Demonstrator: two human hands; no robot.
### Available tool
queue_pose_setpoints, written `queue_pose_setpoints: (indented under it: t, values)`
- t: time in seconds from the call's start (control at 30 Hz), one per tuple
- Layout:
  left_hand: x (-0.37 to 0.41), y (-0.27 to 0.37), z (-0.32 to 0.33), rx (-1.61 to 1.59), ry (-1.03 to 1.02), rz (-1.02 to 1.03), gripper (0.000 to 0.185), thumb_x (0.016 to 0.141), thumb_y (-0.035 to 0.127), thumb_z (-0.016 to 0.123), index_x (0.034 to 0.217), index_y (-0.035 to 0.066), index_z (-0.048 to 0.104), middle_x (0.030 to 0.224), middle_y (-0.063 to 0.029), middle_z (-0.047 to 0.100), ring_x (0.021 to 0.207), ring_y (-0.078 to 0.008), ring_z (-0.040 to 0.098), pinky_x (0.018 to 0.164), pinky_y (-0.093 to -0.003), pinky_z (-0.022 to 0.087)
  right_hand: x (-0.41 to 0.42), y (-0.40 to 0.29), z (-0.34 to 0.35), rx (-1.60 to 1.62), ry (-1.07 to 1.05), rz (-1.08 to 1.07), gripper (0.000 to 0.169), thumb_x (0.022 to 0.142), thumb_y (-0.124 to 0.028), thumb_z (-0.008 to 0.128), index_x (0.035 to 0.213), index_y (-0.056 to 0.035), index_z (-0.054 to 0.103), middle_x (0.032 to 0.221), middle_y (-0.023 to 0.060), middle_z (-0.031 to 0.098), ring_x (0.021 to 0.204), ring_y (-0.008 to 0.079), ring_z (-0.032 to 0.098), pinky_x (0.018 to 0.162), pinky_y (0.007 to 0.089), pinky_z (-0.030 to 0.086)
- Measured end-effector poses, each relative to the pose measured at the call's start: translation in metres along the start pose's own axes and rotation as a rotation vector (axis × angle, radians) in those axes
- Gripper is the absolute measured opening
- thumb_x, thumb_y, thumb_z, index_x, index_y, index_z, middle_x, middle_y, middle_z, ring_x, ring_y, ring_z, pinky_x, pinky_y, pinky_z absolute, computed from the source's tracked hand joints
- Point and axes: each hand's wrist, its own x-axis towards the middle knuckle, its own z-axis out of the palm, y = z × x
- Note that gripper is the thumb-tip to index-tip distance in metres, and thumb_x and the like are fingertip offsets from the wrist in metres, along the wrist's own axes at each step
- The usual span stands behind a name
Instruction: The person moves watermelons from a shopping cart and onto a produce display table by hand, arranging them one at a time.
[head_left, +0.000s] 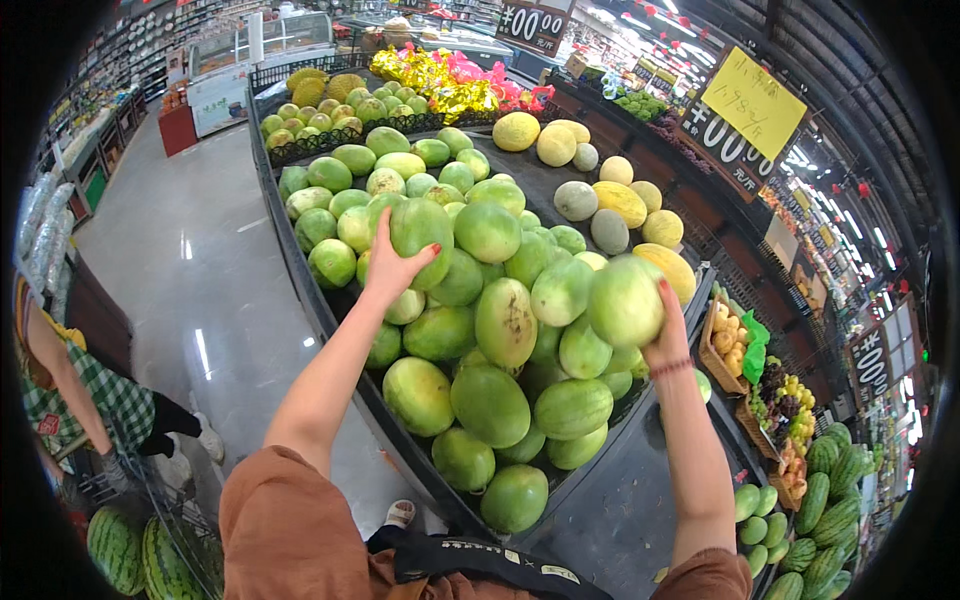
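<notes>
My left hand (395, 264) is spread around the side of a green melon (421, 231) on top of the pile, thumb across its near face and fingers along its left side. My right hand (667, 330) grips a paler green melon (624, 301) from its right and lower side, at the pile's right edge. That melon is slightly blurred, and most of the fingers are hidden behind it. Between the hands lie more green melons, one of them a melon with brown scars (507, 322). The heap fills a black display bin (352, 409).
Yellow melons (621, 204) lie at the bin's right, durians (308, 91) at the back. A co-worker in a checked apron (112, 390) stands left beside a cart with striped watermelons (115, 547). Fruit baskets (721, 341) line the right; a price sign (727, 142) hangs above.
</notes>
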Motion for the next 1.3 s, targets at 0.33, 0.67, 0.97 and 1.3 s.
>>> queue_pose_setpoints:
  t: [0.33,0.67,0.97,1.3]
  values:
    - [0.067,-0.062,0.048,1.008,-0.273,0.290,0.069,0.078,0.025,0.066,0.137,0.019,0.032,0.141,-0.0172,0.023,0.129,-0.0398,0.022,0.099,-0.0552,0.029,0.219,0.066,0.061,-0.480,0.291,-0.059,0.091,0.058,-0.032,0.084,0.124,0.0071,0.034,0.116,0.0232,0.049,0.098,0.0271,0.057,0.080,0.0381,0.050]
    - [0.060,-0.070,0.048,0.912,-0.180,0.380,0.067,0.074,0.022,0.069,0.133,0.016,0.038,0.138,-0.0172,0.027,0.127,-0.0409,0.024,0.100,-0.0505,0.028,0.287,0.136,0.090,-1.413,0.037,-0.426,0.069,0.082,-0.050,0.051,0.131,-0.0029,0.041,0.120,0.0271,0.052,0.113,0.0391,0.049,0.099,0.0382,0.036]
    - [0.069,-0.061,0.061,1.069,-0.387,0.166,0.066,0.082,0.026,0.060,0.140,0.020,0.029,0.148,-0.0156,0.018,0.133,-0.0409,0.019,0.102,-0.0570,0.027,0.145,0.048,0.076,-1.303,-0.443,-0.204,0.041,0.088,-0.037,0.050,0.111,-0.0047,0.061,0.108,0.0159,0.063,0.101,0.0261,0.059,0.086,0.0361,0.045]
    - [0.002,0.072,0.162,0.338,-0.330,0.740,0.049,0.090,0.019,0.050,0.134,0.001,0.037,0.134,-0.0178,0.041,0.126,-0.0319,0.037,0.104,-0.0401,0.028,-0.266,-0.049,-0.278,-1.574,0.011,0.310,0.059,0.083,-0.050,0.052,0.118,-0.0026,0.053,0.111,0.0193,0.060,0.104,0.0326,0.056,0.088,0.0401,0.045]
